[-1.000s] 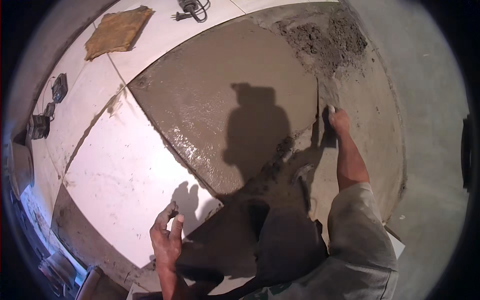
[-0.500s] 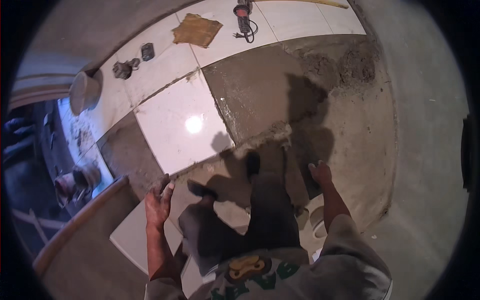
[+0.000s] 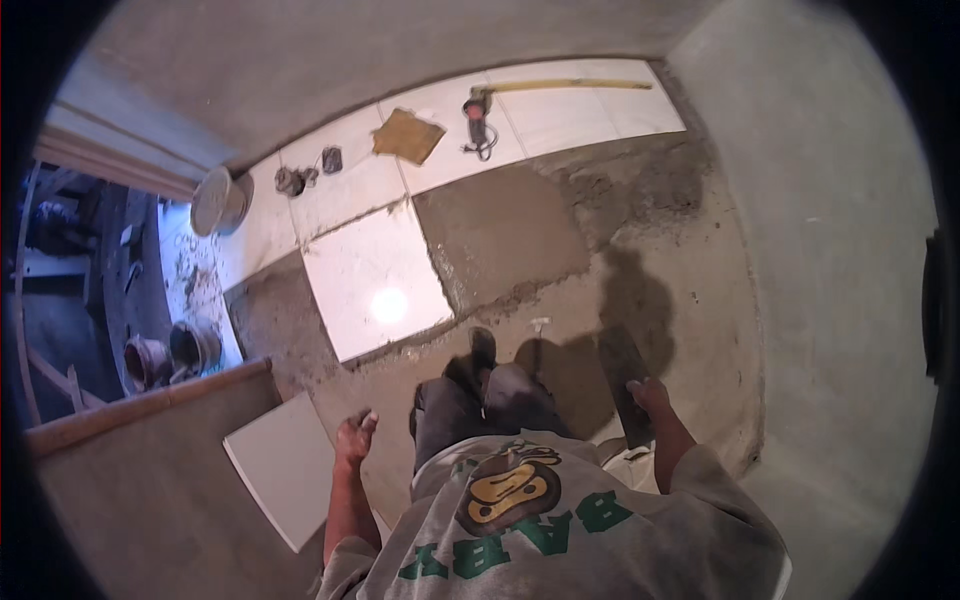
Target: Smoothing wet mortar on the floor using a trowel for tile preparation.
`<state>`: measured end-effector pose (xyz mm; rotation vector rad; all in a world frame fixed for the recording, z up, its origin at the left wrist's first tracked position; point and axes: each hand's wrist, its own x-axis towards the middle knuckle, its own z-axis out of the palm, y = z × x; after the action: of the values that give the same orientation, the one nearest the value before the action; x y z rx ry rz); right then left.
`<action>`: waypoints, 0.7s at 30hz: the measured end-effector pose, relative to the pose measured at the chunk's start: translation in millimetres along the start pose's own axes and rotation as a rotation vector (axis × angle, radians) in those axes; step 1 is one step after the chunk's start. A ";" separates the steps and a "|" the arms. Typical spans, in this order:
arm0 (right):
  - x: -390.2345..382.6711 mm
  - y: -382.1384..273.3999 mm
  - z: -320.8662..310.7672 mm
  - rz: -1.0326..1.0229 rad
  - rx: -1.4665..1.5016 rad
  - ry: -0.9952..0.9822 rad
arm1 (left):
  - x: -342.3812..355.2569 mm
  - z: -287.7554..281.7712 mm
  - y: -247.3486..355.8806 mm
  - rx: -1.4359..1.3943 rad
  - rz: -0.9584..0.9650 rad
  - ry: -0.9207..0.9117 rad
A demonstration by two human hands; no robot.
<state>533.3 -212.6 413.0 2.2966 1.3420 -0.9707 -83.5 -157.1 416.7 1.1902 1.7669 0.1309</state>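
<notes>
My left hand [image 3: 357, 437] hangs beside a loose white tile [image 3: 283, 465], fingers loosely curled and apart, with nothing in it. A dark, long, flat plastering trowel [image 3: 622, 375] is in my right hand [image 3: 650, 395], the fingers closed at its back edge. The grip itself is partly hidden. Ahead of my feet a white floor tile [image 3: 375, 275] lies in the mortar, reflecting a bright lamp spot. To its right spreads a smoothed bed of wet mortar [image 3: 505, 235], bordered by the tile's edge.
On the far row of tiles [image 3: 550, 125] lie an angle grinder [image 3: 476, 125], a yellow straightedge [image 3: 570, 85], a brown rough sheet [image 3: 407, 136] and small dark lumps [image 3: 293, 180]. A bucket [image 3: 218, 203] stands by the doorway. More buckets [image 3: 193, 345] stand beyond a low wall [image 3: 150, 405].
My body has straightened and the view has tipped up, showing more of the back wall. Both hands sit lower in view, and the trowel is more visible. The left fingers have curled somewhat.
</notes>
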 end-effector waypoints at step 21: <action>-30.9 68.4 -102.6 0.287 0.287 0.100 | -11.2 70.3 -24.9 -0.714 -0.304 0.170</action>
<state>622.4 -209.8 503.7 2.6896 0.9165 -1.0165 -46.3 -206.2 373.1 0.4020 1.7942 0.6367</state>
